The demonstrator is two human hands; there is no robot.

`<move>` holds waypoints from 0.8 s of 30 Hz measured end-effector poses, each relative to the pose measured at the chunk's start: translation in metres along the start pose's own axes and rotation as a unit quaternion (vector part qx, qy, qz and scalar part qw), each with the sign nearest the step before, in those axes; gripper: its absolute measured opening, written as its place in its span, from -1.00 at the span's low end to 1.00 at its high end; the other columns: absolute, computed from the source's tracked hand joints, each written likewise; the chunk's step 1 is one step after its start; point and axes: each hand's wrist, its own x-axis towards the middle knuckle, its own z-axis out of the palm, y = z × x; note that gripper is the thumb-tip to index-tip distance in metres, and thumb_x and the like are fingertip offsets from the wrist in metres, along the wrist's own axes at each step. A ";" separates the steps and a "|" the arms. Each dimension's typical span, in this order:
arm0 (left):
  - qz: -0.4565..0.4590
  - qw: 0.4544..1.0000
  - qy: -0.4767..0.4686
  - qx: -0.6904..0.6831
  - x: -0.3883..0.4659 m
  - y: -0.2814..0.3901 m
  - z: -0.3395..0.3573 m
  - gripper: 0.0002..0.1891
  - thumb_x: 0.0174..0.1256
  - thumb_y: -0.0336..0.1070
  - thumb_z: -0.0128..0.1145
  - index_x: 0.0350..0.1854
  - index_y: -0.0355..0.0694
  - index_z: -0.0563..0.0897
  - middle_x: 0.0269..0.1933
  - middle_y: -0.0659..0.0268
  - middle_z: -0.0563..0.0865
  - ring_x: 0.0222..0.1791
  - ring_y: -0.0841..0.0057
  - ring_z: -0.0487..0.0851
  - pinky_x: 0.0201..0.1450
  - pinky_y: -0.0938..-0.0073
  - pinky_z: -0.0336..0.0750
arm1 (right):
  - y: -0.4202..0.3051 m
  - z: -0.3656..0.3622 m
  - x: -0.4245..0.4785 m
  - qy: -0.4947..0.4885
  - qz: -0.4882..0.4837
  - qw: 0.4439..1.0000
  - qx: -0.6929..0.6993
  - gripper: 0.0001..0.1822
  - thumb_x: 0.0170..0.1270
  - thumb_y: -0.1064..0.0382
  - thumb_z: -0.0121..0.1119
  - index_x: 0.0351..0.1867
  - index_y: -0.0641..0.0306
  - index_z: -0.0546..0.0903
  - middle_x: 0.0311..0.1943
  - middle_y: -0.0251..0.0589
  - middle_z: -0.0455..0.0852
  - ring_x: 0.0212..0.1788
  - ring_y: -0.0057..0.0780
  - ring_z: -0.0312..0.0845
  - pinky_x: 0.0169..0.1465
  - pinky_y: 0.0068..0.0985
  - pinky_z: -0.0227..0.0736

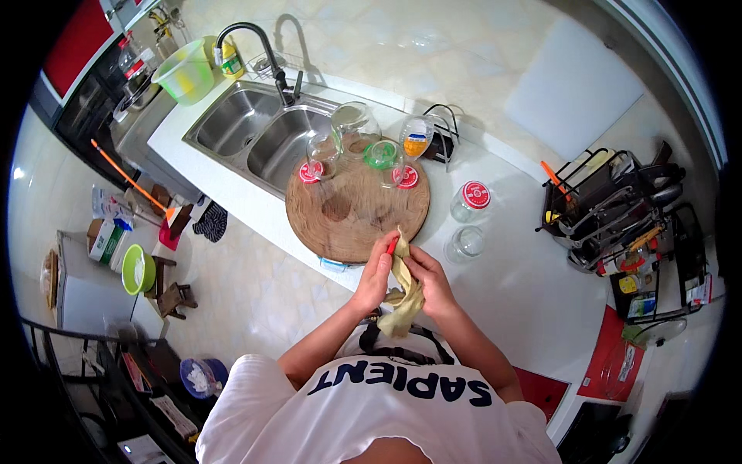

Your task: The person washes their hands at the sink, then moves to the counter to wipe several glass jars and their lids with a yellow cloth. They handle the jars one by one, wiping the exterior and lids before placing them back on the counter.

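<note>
My left hand (375,277) holds a red jar lid (392,246), seen nearly edge-on, close to the near edge of the round wooden board. A yellowish cloth (406,301) hangs from my right hand (430,281), its upper end against the lid. On the round wooden board (359,226) are a large glass jar (355,129), smaller glass jars (322,152) and two red lids (407,177), one partly behind glass. Right of the board stand a glass jar with a red lid (476,195) and an uncovered glass jar (465,243).
A double steel sink (232,119) with a black faucet (264,40) lies left of the board. Behind the board are a bottle with yellow contents (415,138) and a metal rack (449,136). A crowded dish rack (603,203) stands at the right.
</note>
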 end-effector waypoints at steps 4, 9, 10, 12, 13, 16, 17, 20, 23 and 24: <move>-0.041 0.996 -0.046 -0.067 0.015 0.002 -0.011 -0.33 0.52 0.23 -0.48 0.40 -0.22 0.23 0.21 0.17 0.47 0.23 0.43 0.43 0.30 0.41 0.29 | 0.013 0.010 0.003 -0.012 -0.045 0.993 -0.110 -0.50 0.34 0.42 0.06 0.32 0.40 0.37 0.12 -0.28 0.56 0.12 -0.54 0.48 0.20 -0.54 0.35; -0.167 0.950 -0.056 -0.258 0.022 0.026 -0.025 -0.30 0.49 0.28 -0.42 0.39 -0.19 0.28 0.06 0.22 0.56 0.04 0.43 0.56 0.20 0.41 0.44 | 0.018 0.017 0.005 -0.050 -0.136 0.909 -0.392 -0.47 0.21 0.43 0.16 0.26 0.37 0.44 0.11 -0.16 0.62 0.11 -0.45 0.55 0.17 -0.53 0.38; -0.159 0.946 -0.055 -0.277 0.024 0.026 -0.028 -0.28 0.47 0.31 -0.41 0.39 -0.20 0.27 0.07 0.20 0.56 0.06 0.39 0.56 0.22 0.37 0.43 | 0.019 0.018 0.006 -0.051 -0.168 0.879 -0.442 -0.48 0.19 0.43 0.16 0.24 0.36 0.47 0.09 -0.12 0.63 0.09 -0.42 0.58 0.15 -0.52 0.40; -0.145 0.936 -0.051 -0.315 0.025 0.023 -0.032 -0.25 0.42 0.35 -0.39 0.39 -0.20 0.26 0.09 0.16 0.57 0.11 0.32 0.55 0.26 0.28 0.41 | 0.020 0.022 0.007 -0.023 -0.282 0.799 -0.530 -0.53 0.08 0.46 0.17 0.11 0.20 0.60 -0.13 -0.08 0.70 -0.12 -0.25 0.67 -0.05 -0.46 0.54; -0.140 0.931 -0.048 -0.334 0.025 0.021 -0.034 -0.23 0.40 0.37 -0.38 0.39 -0.20 0.26 0.10 0.14 0.57 0.14 0.29 0.55 0.29 0.24 0.40 | 0.015 0.023 0.006 -0.024 -0.281 0.765 -0.579 -0.53 0.06 0.47 0.17 0.08 0.15 0.61 -0.19 -0.12 0.69 -0.16 -0.23 0.66 -0.11 -0.43 0.55; -0.142 0.928 -0.026 -0.344 0.027 0.019 -0.036 -0.25 0.41 0.36 -0.41 0.39 -0.17 0.24 0.12 0.13 0.55 0.16 0.26 0.53 0.30 0.20 0.38 | -0.006 0.020 0.011 -0.010 -0.326 0.667 -0.669 -0.56 -0.02 0.47 0.18 -0.06 -0.05 0.65 -0.45 -0.27 0.55 -0.39 -0.22 0.59 -0.34 -0.32 0.53; -0.139 0.928 -0.016 -0.344 0.027 0.019 -0.035 -0.25 0.41 0.36 -0.42 0.39 -0.16 0.25 0.13 0.12 0.55 0.17 0.26 0.53 0.31 0.20 0.38 | -0.009 0.018 0.012 0.000 -0.325 0.650 -0.687 -0.56 -0.01 0.46 0.19 -0.05 -0.06 0.65 -0.46 -0.26 0.54 -0.40 -0.23 0.59 -0.34 -0.33 0.52; -0.157 0.887 0.017 -0.433 0.032 0.024 -0.036 -0.26 0.41 0.36 -0.49 0.37 -0.12 0.27 0.15 0.10 0.55 0.18 0.23 0.52 0.32 0.18 0.36 | -0.007 0.013 0.014 0.023 -0.303 0.596 -0.744 -0.59 0.04 0.39 0.22 -0.02 -0.05 0.63 -0.40 -0.26 0.49 -0.35 -0.28 0.61 -0.34 -0.34 0.56; -0.146 0.860 -0.023 -0.489 0.028 0.013 -0.036 -0.25 0.41 0.37 -0.53 0.36 -0.11 0.29 0.16 0.09 0.54 0.20 0.22 0.50 0.33 0.17 0.34 | -0.002 0.032 0.013 -0.005 -0.363 0.572 -0.735 -0.60 0.03 0.40 0.21 -0.03 0.00 0.63 -0.38 -0.26 0.48 -0.30 -0.29 0.60 -0.35 -0.38 0.56; -0.143 0.862 -0.052 -0.483 0.025 0.013 -0.035 -0.25 0.41 0.37 -0.57 0.38 -0.09 0.28 0.17 0.14 0.54 0.24 0.27 0.47 0.36 0.20 0.31 | -0.002 0.039 0.011 -0.023 -0.370 0.572 -0.732 -0.60 0.02 0.40 0.21 -0.04 0.03 0.64 -0.37 -0.28 0.47 -0.26 -0.29 0.59 -0.35 -0.41 0.56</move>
